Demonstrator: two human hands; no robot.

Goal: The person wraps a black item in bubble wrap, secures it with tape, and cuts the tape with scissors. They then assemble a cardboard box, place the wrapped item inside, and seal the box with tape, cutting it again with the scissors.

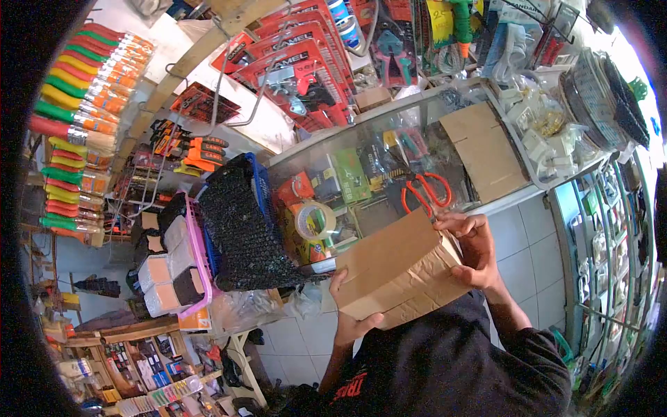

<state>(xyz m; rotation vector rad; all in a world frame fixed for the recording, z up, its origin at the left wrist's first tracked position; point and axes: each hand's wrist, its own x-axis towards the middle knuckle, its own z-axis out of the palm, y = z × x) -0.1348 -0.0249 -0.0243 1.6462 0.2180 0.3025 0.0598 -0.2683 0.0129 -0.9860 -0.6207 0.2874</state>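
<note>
A closed brown cardboard box is held in front of my chest, tilted, over the near edge of a glass-topped counter. My left hand grips its left end, thumb on the near side and a finger on the top face. At the opposite end, my right hand has its thumb and fingers pressed on the box's edge, where the flap looks creased. Just beyond the box lie red-handled scissors on the glass. A roll of clear tape rests to their left.
The glass counter holds packaged goods inside, with a flat cardboard piece on it. A blue basket with dark netting and a pink basket of small boxes stand left. Paintbrushes hang far left; blister packs hang behind.
</note>
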